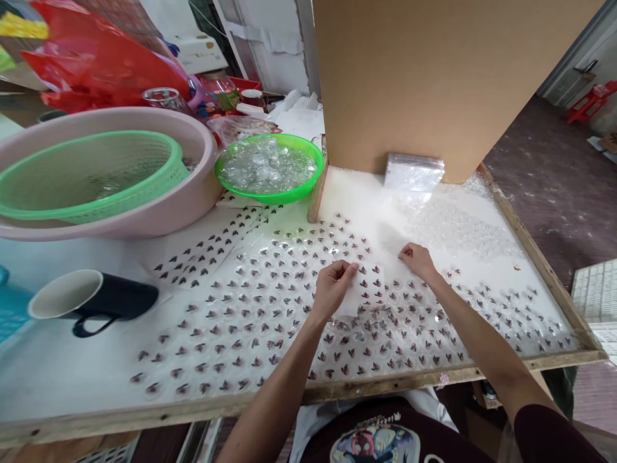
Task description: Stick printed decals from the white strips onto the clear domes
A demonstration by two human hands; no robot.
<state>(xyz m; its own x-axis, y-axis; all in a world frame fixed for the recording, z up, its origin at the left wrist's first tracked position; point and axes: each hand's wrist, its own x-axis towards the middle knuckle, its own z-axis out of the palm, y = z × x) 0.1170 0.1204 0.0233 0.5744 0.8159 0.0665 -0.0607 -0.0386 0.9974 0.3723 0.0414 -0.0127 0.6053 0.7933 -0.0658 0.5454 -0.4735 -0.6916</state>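
My left hand point(331, 290) is closed, thumb against fingers, on a white sticker sheet point(376, 293) printed with small dark motifs. To its right, my right hand point(417, 260) hovers over the table with its fingertips pinched; a tiny dark spot shows there, too small to name. Around and below both hands lie many clear round plastic pieces point(219, 347) bearing the same dark motif. Plain clear pieces point(457, 228) are spread beyond my right hand. More printed sticker sheets point(202, 254) lie on the left.
A bright green bowl point(308, 183) of clear plastic pieces stands behind a wooden strip. At left are a pink basin point(207, 161), a green basket point(159, 145) and a dark mug point(128, 296) on its side. A cardboard panel point(409, 77) rises at the back, with a clear plastic stack point(414, 172) before it.
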